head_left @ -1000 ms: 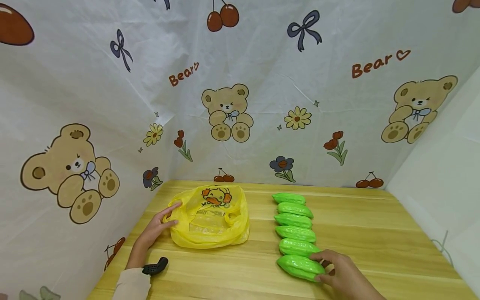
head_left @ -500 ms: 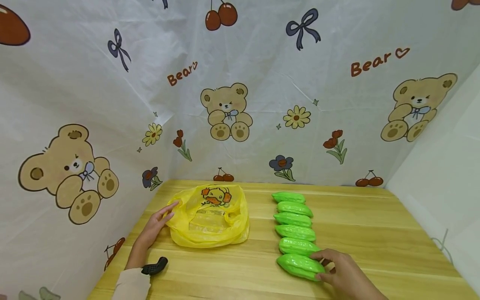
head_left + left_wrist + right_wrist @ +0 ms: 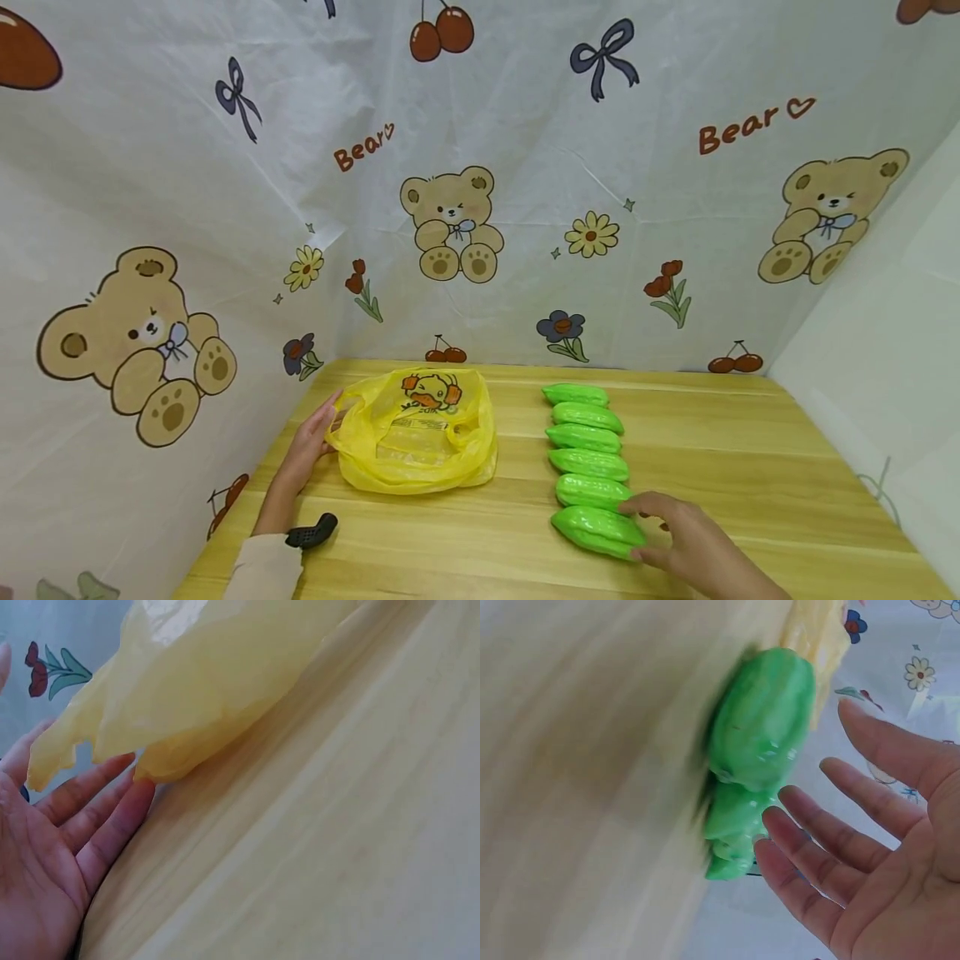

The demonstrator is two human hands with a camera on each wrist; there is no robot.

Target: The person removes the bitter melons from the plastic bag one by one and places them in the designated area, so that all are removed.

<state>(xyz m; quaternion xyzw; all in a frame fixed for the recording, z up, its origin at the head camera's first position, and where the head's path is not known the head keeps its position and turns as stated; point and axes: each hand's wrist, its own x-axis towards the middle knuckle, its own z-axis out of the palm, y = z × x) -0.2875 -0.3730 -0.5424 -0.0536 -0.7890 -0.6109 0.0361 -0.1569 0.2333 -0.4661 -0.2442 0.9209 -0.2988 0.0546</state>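
Several glossy green, ridged, pointed fruit pieces lie side by side in a row running away from me, right of middle in the head view. At the nearest green fruit point(image 3: 597, 531), my right hand point(image 3: 693, 537) has its thumb and index finger at the right end. The right wrist view shows the fingers spread apart beside that fruit point(image 3: 761, 720). On the left sits a yellow plastic bag point(image 3: 412, 481) with its mouth open and a duck print. My left hand point(image 3: 306, 446) is at the bag's left edge, its relaxed fingers point(image 3: 124, 814) touching the thin plastic from outside.
The wooden table point(image 3: 480, 550) is bounded by a patterned cloth point(image 3: 510, 125) at the back and left, and by a white wall point(image 3: 885, 333) at the right. A black wrist device point(image 3: 311, 532) is strapped at my left sleeve.
My left fingers have shifted back and behind the bag's left edge. My right fingers have loosened slightly at the nearest green fruit. The fruit row and bag stay in place.
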